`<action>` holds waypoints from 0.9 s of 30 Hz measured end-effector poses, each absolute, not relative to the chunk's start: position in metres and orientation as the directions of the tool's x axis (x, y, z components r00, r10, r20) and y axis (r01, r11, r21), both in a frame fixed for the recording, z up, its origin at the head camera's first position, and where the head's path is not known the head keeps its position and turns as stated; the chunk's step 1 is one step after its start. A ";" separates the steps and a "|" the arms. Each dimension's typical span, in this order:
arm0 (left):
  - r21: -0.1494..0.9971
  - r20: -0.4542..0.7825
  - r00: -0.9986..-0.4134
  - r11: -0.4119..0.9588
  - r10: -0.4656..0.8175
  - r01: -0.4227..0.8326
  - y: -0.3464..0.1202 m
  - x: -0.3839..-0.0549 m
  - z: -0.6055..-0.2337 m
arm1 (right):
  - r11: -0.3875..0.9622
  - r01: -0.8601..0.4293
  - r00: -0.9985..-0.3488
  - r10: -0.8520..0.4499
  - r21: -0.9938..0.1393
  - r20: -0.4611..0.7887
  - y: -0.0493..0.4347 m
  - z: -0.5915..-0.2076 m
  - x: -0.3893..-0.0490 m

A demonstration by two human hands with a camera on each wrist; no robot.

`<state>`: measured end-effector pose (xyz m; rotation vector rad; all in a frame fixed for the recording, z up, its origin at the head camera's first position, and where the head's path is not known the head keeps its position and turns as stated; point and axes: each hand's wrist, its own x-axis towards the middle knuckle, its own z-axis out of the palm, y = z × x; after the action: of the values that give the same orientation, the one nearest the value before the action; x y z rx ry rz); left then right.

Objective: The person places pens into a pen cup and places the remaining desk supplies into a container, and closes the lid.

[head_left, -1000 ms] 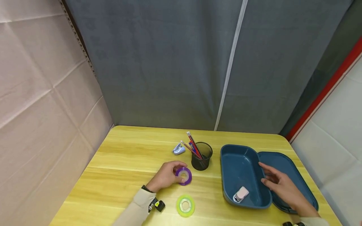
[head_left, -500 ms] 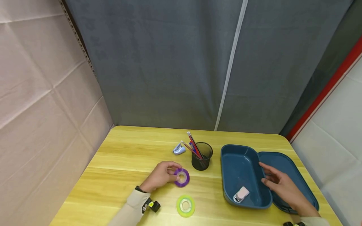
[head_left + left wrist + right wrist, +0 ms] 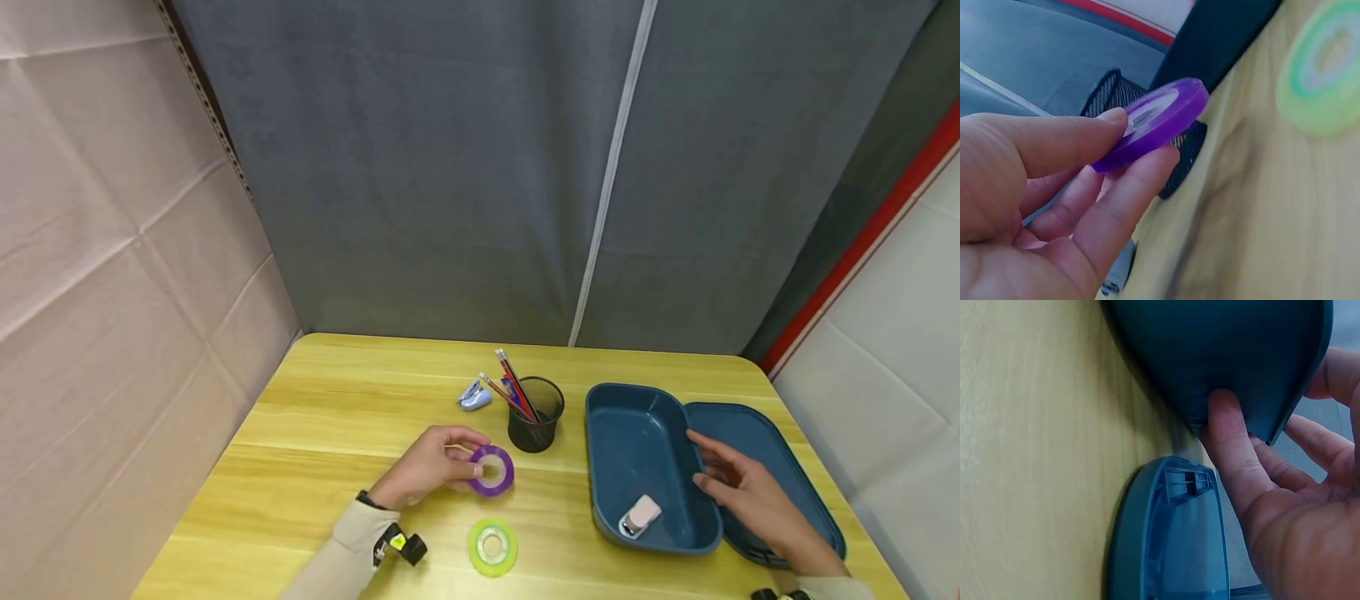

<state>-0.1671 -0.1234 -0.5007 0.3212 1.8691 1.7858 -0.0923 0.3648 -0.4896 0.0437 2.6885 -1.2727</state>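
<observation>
My left hand (image 3: 431, 467) pinches a roll of purple tape (image 3: 1179, 122) between thumb and fingers, held above the table by its near edge. A green-yellow tape roll (image 3: 492, 547) lies flat on the table, nearer the person. On the right, my right hand (image 3: 750, 496) holds the right side wall of a deep blue box (image 3: 626, 442); in the right wrist view the thumb presses on the wall, with other fingers by the rim. Inside the box, near its front, lies a pale pink stapler (image 3: 640, 516).
A black mesh pen cup (image 3: 534, 433) with pencils (image 3: 517, 387) stands behind the purple tape. Left of it lies a small light-blue stapler (image 3: 474, 396). A blue lid (image 3: 787, 467) lies right of the box, partly under the right forearm. A grey curtain (image 3: 450, 167) hangs behind the table.
My left hand drew slightly left with the purple tape, then the tape swung back right and now sits farther out at the fingertips. The right hand and box have stayed put.
</observation>
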 end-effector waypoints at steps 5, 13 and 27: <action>0.984 -0.173 -0.822 0.057 0.543 -0.169 -0.116 -0.164 -0.494 | 0.637 0.105 -0.984 -0.043 -0.764 -0.171 0.365 -0.489 -0.093; 0.989 -0.132 -0.826 0.012 0.549 -0.150 -0.105 -0.164 -0.491 | 0.631 0.112 -0.984 -0.037 -0.768 -0.174 0.364 -0.490 -0.092; 0.981 -0.115 -0.826 -0.066 0.551 -0.180 -0.081 -0.166 -0.478 | 0.630 0.112 -0.984 -0.038 -0.769 -0.174 0.365 -0.490 -0.092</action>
<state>-0.1657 -0.0808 -0.4779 0.3977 1.7205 1.9414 -0.0921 0.3651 -0.4900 0.0609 2.6759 -1.2798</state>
